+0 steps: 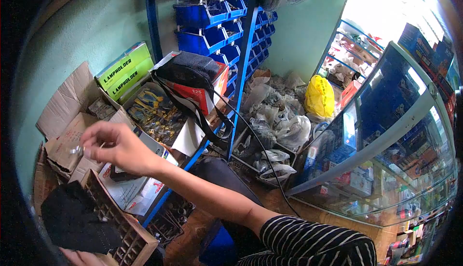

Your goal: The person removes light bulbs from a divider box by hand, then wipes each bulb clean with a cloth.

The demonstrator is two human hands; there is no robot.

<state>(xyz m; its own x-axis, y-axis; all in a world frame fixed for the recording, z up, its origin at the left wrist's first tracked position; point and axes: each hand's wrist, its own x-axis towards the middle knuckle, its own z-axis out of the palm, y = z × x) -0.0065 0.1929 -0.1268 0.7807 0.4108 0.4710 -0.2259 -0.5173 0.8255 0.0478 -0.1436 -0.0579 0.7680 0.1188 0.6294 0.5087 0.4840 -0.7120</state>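
My right hand [118,149] reaches over the open cardboard box [65,99] on the left, its thumb and fingers pinched together. A small shiny, clear piece [76,150] shows at the fingertips, too small to name. Below stands a divided box [137,249] with many small compartments, tilted and partly covered by a black cloth [79,217]. My left hand [84,258] shows only in part at the bottom edge, beside the cloth and the divided box. Its fingers are mostly hidden.
Green lampholder boxes [123,75], a tray of small brass parts [159,109] and a black bag [188,68] line the shelf. Blue bins [202,15] hang behind. Plastic bags [277,116] cover the floor near a glass display case [376,145]. A black cable [263,145] hangs across.
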